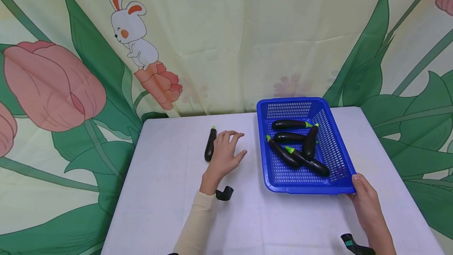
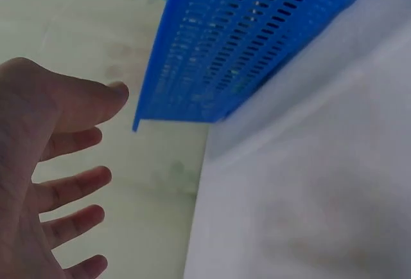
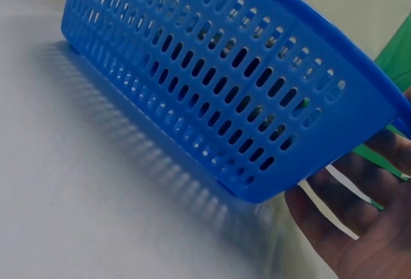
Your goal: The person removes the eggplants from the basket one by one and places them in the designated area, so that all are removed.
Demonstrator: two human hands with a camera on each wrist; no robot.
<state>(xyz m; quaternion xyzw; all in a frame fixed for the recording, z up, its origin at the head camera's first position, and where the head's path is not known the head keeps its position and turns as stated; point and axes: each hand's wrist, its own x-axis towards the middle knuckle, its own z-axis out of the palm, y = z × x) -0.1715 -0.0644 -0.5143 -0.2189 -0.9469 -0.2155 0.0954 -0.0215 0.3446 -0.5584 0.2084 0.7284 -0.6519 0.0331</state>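
Note:
A blue plastic basket (image 1: 339,137) with slotted walls holds several dark eggplants with green stem ends, one of them an eggplant (image 1: 291,124) lying near the far wall. At its near right corner my right hand (image 1: 368,200) grips the rim, thumb on top and fingers below. The right wrist view shows those fingers (image 3: 321,224) against the basket's outer side. To the left of the basket, a single eggplant (image 1: 210,145) lies on the table. Just right of it is my left hand (image 1: 224,152), fingers spread and loosely bent, holding nothing; part of that eggplant may be hidden behind it.
A white cloth covers the table (image 1: 148,192). Behind it hangs a curtain (image 1: 219,50) printed with tulips, leaves and a rabbit. Black camera mounts (image 1: 225,193) sit at both wrists.

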